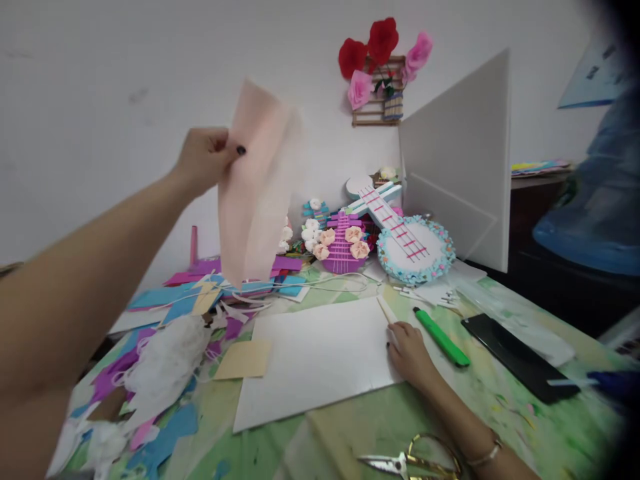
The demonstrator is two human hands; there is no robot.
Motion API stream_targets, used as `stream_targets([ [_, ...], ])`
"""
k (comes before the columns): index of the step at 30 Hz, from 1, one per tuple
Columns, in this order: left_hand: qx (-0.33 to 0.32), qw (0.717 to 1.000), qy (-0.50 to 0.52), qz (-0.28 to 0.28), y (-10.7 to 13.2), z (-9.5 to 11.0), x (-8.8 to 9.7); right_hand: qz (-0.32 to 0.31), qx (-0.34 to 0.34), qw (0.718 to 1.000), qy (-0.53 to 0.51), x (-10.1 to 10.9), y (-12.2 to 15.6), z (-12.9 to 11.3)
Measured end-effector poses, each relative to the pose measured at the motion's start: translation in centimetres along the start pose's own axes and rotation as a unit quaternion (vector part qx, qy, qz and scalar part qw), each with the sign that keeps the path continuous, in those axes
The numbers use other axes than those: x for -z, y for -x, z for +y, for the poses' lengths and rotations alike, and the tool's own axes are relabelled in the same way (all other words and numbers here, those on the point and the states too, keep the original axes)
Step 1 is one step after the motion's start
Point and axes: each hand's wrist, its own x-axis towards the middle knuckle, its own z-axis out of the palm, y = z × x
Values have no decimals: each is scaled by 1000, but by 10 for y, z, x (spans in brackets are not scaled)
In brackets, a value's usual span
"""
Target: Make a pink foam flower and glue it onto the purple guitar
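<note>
My left hand (207, 160) is raised above the table, thumb and fingers pinched on the side of a pale pink sheet of paper (255, 180). The sheet hangs down, slightly curved, its right side blurred. Low on the table, my right hand (413, 353) rests at the right edge of a flat white board (320, 360), fingers closed around a narrow pale strip (385, 310) whose tapered end points away from me. A beige paper piece (245, 359) overlaps the board's left edge. To the right of my right hand lies a green utility knife (441, 337).
Gold-handled scissors (400, 463) lie at the front edge, near my right forearm. A black phone-like slab (517, 357) is at right. Paper scraps and white string (170, 360) crowd the left. Behind stand a purple craft guitar (341, 247), a blue-edged banjo-like craft (415, 250) and a white panel (460, 160).
</note>
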Motion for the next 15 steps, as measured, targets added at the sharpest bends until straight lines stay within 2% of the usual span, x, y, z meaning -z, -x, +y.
stream_targets([
  [1,2,1000,24,-4,-1,11,10,-5,-4,1000,-6,1,-1,0],
  [3,15,995,83,-49,0,30,24,-15,-10,1000,-18,3,-2,1],
  [5,28,983,145,-109,1,47,33,-24,-18,999,-30,5,-3,3],
  [7,50,970,195,-138,5,63,38,-31,-27,998,-43,7,-3,4],
  [10,112,950,253,-142,12,88,46,-35,-34,996,-71,11,-4,6],
  [12,119,935,310,-126,16,105,51,-35,-39,994,-95,13,-4,7],
  [13,131,916,362,-115,17,114,52,-34,-42,993,-109,14,-5,8],
  [14,174,877,437,-98,18,122,54,-32,-47,991,-124,14,-5,9],
  [15,252,812,520,-78,18,130,54,-30,-52,988,-141,15,-6,10],
])
